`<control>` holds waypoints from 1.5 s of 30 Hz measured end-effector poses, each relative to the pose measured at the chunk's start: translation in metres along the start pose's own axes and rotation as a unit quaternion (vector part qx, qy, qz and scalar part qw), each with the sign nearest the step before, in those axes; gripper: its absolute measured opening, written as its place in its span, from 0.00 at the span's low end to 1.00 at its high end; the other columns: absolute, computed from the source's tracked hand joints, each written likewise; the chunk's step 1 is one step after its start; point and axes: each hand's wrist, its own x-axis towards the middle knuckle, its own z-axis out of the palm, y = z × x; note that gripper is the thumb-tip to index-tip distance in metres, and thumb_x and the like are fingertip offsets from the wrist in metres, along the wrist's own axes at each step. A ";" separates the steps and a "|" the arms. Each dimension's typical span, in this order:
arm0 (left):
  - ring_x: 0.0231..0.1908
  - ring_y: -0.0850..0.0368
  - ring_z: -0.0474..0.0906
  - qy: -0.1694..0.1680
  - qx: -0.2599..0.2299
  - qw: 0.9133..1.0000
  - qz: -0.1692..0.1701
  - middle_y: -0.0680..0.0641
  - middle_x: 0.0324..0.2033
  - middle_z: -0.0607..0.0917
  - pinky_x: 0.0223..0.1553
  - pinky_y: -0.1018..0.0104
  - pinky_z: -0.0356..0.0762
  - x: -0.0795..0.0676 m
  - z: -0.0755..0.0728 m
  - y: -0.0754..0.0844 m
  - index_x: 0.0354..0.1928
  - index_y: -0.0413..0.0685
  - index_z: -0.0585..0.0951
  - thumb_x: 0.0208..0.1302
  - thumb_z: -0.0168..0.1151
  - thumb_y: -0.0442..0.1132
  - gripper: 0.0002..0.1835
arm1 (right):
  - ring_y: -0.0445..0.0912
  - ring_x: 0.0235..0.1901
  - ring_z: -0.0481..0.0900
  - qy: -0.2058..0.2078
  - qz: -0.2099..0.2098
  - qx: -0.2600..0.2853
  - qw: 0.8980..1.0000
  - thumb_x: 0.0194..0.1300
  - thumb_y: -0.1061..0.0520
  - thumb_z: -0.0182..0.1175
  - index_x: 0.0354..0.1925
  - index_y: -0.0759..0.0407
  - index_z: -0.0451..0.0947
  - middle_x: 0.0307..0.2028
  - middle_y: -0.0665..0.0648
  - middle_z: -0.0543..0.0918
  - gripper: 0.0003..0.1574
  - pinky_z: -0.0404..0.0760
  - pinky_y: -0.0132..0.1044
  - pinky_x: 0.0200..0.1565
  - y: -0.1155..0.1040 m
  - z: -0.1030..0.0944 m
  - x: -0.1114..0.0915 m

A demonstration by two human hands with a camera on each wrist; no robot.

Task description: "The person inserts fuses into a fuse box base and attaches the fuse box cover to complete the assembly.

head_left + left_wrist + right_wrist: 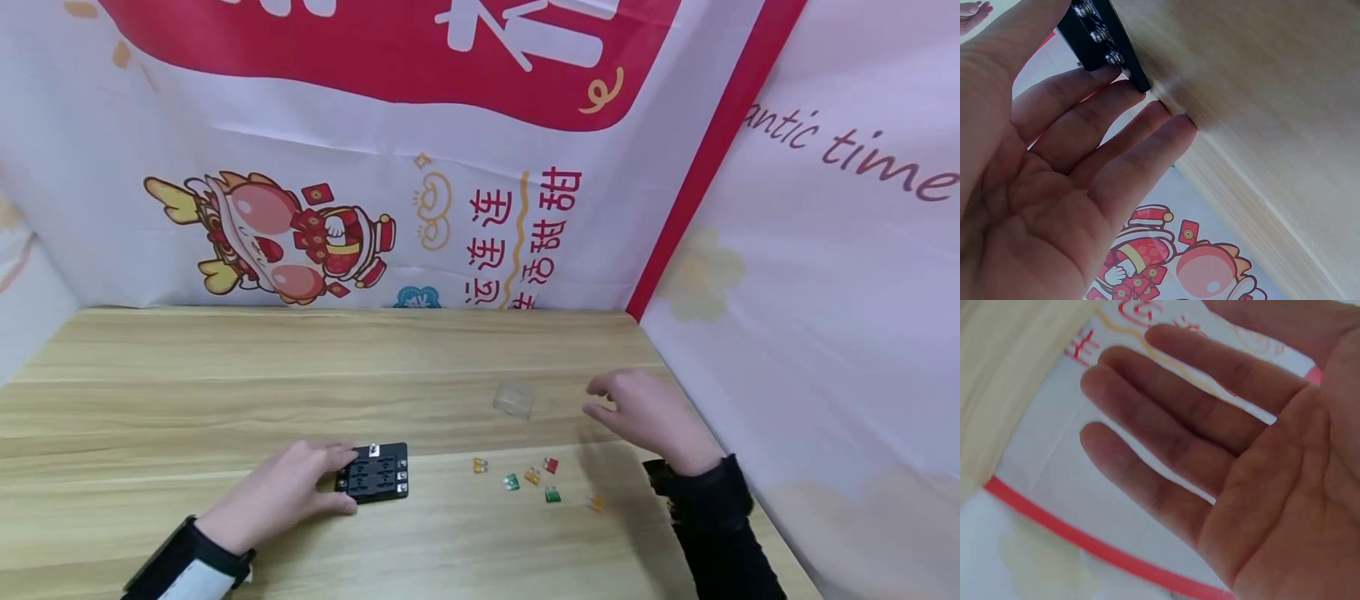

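Observation:
A black fuse block [378,473] with metal screw terminals lies flat on the table, left of centre. My left hand [288,483] grips its left end, thumb on the near side and fingers on the far side. In the left wrist view, fingertips touch the edge of the fuse block [1124,47] beside its screws. My right hand [651,414] hovers over the table's right side, holding nothing. Its fingers [1141,412] are loosely extended in the right wrist view. Several small blade fuses lie between the hands, among them a red fuse [551,466], a green fuse [512,482] and an orange fuse [480,466].
A clear plastic cover [514,398] lies behind the fuses on the wooden table [225,375]. Printed cloth [360,133] hangs along the table's back edge, and another cloth sheet [840,333] borders the right side.

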 end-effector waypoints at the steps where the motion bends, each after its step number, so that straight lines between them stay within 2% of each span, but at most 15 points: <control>1: 0.51 0.45 0.77 0.001 -0.001 1.000 0.000 0.43 0.50 0.81 0.50 0.53 0.70 0.000 -0.001 0.000 0.51 0.41 0.81 0.49 0.69 0.58 0.33 | 0.47 0.35 0.80 -0.011 -0.007 0.003 1.000 0.58 0.54 0.66 0.39 0.59 0.82 0.34 0.53 0.82 0.12 0.75 0.42 0.40 -0.003 0.002 0.003; 8: 0.51 0.46 0.77 -0.001 -0.009 1.000 -0.016 0.45 0.50 0.81 0.49 0.52 0.70 0.001 -0.005 0.000 0.51 0.44 0.82 0.47 0.69 0.60 0.33 | 0.39 0.28 0.73 -0.088 -0.062 0.035 0.994 0.52 0.59 0.69 0.34 0.54 0.82 0.27 0.46 0.78 0.08 0.72 0.33 0.33 -0.019 0.019 0.014; 16: 0.50 0.46 0.77 -0.005 -0.007 1.000 -0.010 0.44 0.49 0.81 0.49 0.53 0.70 0.001 -0.001 0.002 0.51 0.43 0.81 0.48 0.68 0.60 0.33 | 0.39 0.28 0.72 -0.115 -0.076 0.002 0.991 0.45 0.61 0.73 0.32 0.54 0.83 0.27 0.46 0.78 0.11 0.72 0.33 0.33 -0.034 0.032 0.011; 20: 0.51 0.44 0.76 -0.006 -0.010 1.000 -0.011 0.43 0.50 0.80 0.50 0.51 0.69 -0.001 0.000 0.002 0.51 0.42 0.81 0.49 0.68 0.60 0.34 | 0.39 0.28 0.74 -0.113 -0.084 -0.019 0.990 0.45 0.65 0.72 0.31 0.55 0.84 0.28 0.48 0.80 0.12 0.74 0.33 0.33 -0.048 0.041 0.009; 23: 0.52 0.45 0.76 -0.007 -0.010 1.000 -0.015 0.42 0.51 0.80 0.50 0.52 0.69 -0.001 0.000 0.002 0.52 0.42 0.81 0.49 0.68 0.60 0.34 | 0.39 0.25 0.74 -0.108 -0.078 -0.036 0.990 0.46 0.67 0.70 0.28 0.55 0.82 0.25 0.48 0.79 0.10 0.73 0.32 0.29 -0.055 0.047 0.008; 28: 0.52 0.45 0.75 -0.014 -0.010 1.000 -0.021 0.42 0.51 0.80 0.51 0.51 0.68 -0.001 0.000 0.003 0.52 0.42 0.80 0.49 0.68 0.60 0.35 | 0.39 0.21 0.68 -0.100 -0.054 -0.049 0.992 0.45 0.69 0.68 0.22 0.54 0.76 0.20 0.46 0.72 0.13 0.69 0.34 0.25 -0.060 0.054 0.005; 32: 0.52 0.44 0.75 -0.011 -0.008 1.000 -0.014 0.41 0.51 0.79 0.50 0.51 0.69 -0.001 0.000 0.003 0.53 0.42 0.80 0.49 0.67 0.60 0.35 | 0.41 0.21 0.67 -0.086 -0.050 -0.057 0.993 0.44 0.68 0.67 0.21 0.54 0.72 0.20 0.47 0.71 0.14 0.69 0.37 0.26 -0.064 0.059 0.003; 36: 0.52 0.42 0.75 -0.005 -0.012 1.000 -0.007 0.40 0.52 0.79 0.51 0.51 0.68 -0.001 0.002 0.003 0.53 0.41 0.79 0.49 0.68 0.60 0.35 | 0.41 0.20 0.67 -0.077 -0.043 -0.067 0.994 0.42 0.70 0.66 0.22 0.55 0.73 0.20 0.48 0.71 0.14 0.68 0.37 0.24 -0.065 0.062 0.003; 45: 0.53 0.42 0.75 -0.004 -0.005 1.000 -0.016 0.40 0.52 0.79 0.51 0.51 0.68 -0.003 0.000 0.003 0.53 0.41 0.79 0.49 0.68 0.59 0.35 | 0.42 0.20 0.67 -0.099 -0.020 -0.038 0.994 0.41 0.70 0.66 0.24 0.56 0.75 0.20 0.47 0.71 0.14 0.67 0.37 0.24 -0.067 0.063 0.004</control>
